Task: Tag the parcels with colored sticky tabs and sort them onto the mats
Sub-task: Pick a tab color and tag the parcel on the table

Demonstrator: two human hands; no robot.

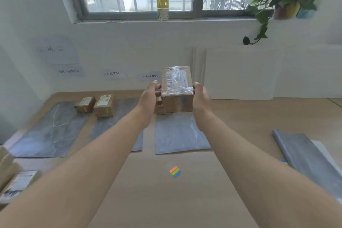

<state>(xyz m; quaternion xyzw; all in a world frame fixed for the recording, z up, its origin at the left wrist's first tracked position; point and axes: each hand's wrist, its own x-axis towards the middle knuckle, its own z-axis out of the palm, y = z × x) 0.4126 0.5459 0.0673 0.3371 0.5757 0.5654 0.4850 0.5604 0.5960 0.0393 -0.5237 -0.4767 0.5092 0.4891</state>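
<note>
Held mid-frame between both hands, left (pixel 150 96) and right (pixel 200 96), each closed on a side, a box (pixel 176 89) with a blue tab, above the right mat (pixel 177 135); could slip on the slick tape wrap or knock the smaller box underneath.

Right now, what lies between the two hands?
In the head view, a brown cardboard parcel wrapped in clear tape, with a blue tab, is clamped between the left hand and the right hand, above the rightmost grey mat.
</note>
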